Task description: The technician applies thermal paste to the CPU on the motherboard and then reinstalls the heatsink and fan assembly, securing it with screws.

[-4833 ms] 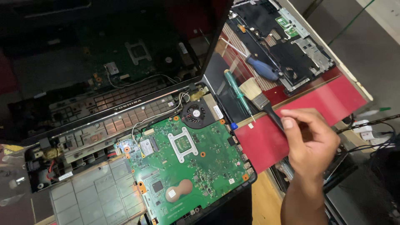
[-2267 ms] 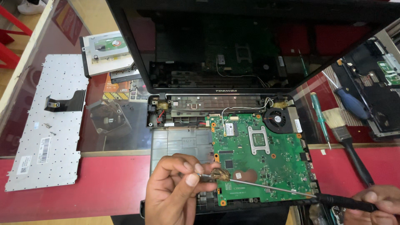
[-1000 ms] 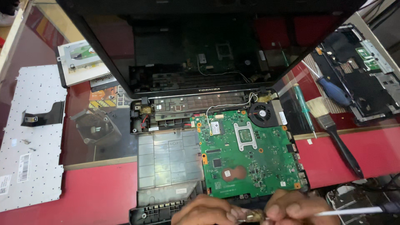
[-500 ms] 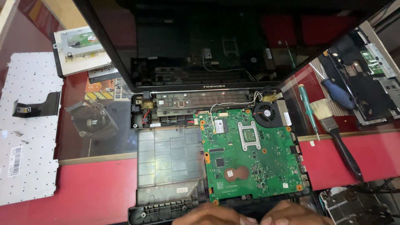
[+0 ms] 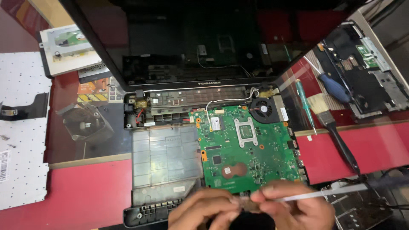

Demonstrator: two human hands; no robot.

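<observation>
An opened black laptop lies before me, its green motherboard (image 5: 249, 147) bare and a round fan (image 5: 263, 110) at the board's far right corner. My left hand (image 5: 200, 209) and my right hand (image 5: 298, 206) meet at the frame's bottom edge, just below the board. Between their fingertips sits a small brownish part (image 5: 247, 202), blurred. My right hand also holds a thin silver tool shaft (image 5: 324, 194) that runs off to the right. The laptop's dark screen (image 5: 204, 38) stands open behind the base.
A detached white keyboard (image 5: 21, 140) lies at the left. A silver drive (image 5: 68, 47) sits at the back left. Right of the laptop lie a green screwdriver (image 5: 306, 104), a blue-handled screwdriver (image 5: 334, 87), a paintbrush (image 5: 332, 127) and another stripped laptop base (image 5: 362, 72).
My right hand left the brush area and took up a long tool. Both hands worked at the board, then drew back to its near edge. They now rise a little into view together.
</observation>
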